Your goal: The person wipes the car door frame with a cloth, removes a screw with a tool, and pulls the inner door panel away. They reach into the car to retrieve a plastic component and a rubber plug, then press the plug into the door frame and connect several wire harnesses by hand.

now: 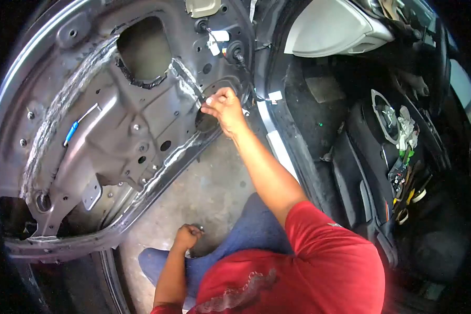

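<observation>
My right hand [224,110] is at the bare inner side of a car door [107,138], near the rim of a round opening. Its thumb and fingers are pinched on the lower end of a dark strip of sealant [187,78], which runs along a whitish residue line on the metal. My left hand [187,237] is low, beside my knee and above the floor, its fingers curled. Something small and shiny shows at its fingertips, too small to name. A blue-handled tool with a thin metal shaft [73,131] lies against the door panel, left of my right hand.
A large cut-out [145,49] opens in the upper door, with black residue around its edge. Wiring with white connectors [218,39] hangs by the hinge side. On the right, a car seat [358,157] holds a speaker ring [384,116], crumpled material and several tools.
</observation>
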Action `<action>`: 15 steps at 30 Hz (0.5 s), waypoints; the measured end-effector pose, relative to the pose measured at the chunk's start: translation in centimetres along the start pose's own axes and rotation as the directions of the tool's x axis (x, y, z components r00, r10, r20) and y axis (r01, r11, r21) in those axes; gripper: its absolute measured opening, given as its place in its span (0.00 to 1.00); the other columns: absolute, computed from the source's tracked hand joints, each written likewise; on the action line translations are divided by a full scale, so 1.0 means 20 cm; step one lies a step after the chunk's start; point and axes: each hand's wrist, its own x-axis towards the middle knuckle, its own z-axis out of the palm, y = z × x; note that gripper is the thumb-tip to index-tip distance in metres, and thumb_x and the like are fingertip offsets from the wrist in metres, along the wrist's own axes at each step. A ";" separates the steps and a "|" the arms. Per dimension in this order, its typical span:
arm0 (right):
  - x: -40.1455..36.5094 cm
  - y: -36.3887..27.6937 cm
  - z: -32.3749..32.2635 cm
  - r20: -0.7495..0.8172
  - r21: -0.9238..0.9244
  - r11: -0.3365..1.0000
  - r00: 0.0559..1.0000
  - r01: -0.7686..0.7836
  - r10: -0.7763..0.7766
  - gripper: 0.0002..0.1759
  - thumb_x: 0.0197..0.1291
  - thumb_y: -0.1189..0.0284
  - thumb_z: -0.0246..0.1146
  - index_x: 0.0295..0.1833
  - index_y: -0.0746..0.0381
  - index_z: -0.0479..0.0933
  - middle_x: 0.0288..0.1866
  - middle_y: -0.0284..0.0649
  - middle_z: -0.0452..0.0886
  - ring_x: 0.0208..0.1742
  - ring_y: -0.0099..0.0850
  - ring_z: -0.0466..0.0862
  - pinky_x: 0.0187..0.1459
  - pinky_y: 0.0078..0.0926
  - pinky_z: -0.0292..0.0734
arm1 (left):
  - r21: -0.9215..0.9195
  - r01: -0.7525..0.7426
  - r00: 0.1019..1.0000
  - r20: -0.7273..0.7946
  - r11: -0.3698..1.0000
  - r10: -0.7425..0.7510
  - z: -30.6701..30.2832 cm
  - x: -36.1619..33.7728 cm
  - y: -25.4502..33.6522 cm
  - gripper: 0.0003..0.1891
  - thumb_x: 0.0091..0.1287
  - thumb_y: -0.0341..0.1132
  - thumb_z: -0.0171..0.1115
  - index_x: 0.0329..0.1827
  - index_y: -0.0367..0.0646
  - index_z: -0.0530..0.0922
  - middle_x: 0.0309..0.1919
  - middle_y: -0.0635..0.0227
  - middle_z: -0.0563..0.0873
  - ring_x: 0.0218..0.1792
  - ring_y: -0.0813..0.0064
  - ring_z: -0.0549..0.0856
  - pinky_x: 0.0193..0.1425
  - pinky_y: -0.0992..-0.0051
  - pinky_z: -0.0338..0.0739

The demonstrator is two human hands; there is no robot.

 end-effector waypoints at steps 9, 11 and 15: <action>0.01 0.06 -0.02 0.073 0.214 0.966 0.989 -0.143 0.130 0.10 0.77 0.76 0.69 0.55 0.61 0.75 0.49 0.42 0.87 0.47 0.36 0.89 0.56 0.43 0.89 | -0.097 0.049 0.997 0.072 0.994 -0.042 0.02 0.02 -0.03 0.11 0.61 0.40 0.79 0.39 0.41 0.94 0.32 0.57 0.92 0.40 0.61 0.93 0.51 0.66 0.87; 0.03 0.12 0.00 0.061 0.287 0.955 0.996 -0.076 0.061 0.09 0.77 0.76 0.69 0.54 0.60 0.75 0.48 0.41 0.87 0.46 0.35 0.89 0.53 0.40 0.87 | -0.117 0.006 0.998 0.070 0.993 0.003 0.01 0.02 0.00 0.11 0.61 0.39 0.79 0.39 0.41 0.94 0.32 0.58 0.92 0.39 0.62 0.93 0.51 0.66 0.87; 0.03 0.15 0.02 -0.006 0.281 0.959 0.999 -0.031 0.035 0.09 0.78 0.75 0.68 0.55 0.61 0.75 0.47 0.41 0.87 0.45 0.34 0.88 0.50 0.38 0.86 | -0.069 0.110 0.990 0.093 0.992 -0.103 -0.04 -0.01 0.06 0.12 0.62 0.41 0.79 0.40 0.43 0.94 0.40 0.54 0.93 0.43 0.58 0.92 0.54 0.63 0.86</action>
